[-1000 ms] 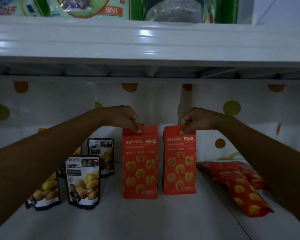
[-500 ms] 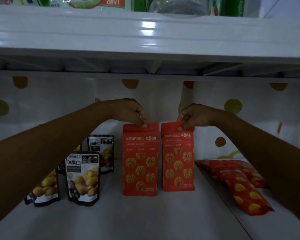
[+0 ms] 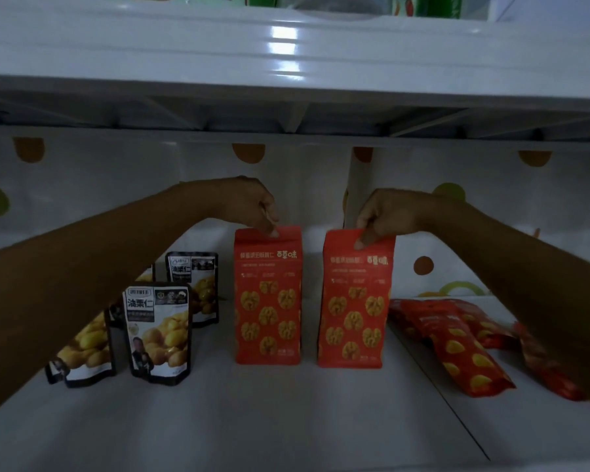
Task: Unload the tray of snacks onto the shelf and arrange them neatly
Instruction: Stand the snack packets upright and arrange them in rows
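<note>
Glossy white shelf (image 3: 286,420), matt red paper-like bags (image 3: 268,301), shiny foil pouches (image 3: 157,332).

right red bag (image 3: 355,301) shifted away from left red bag (image 3: 268,301); gap wider.

A white backing sheet (image 3: 116,185) with orange and green dots lines the rear. Above, a glossy white upper shelf (image 3: 286,46) carries green packs (image 3: 436,5) and something clear, perhaps a bottle (image 3: 338,6), cut off at the top.
</note>
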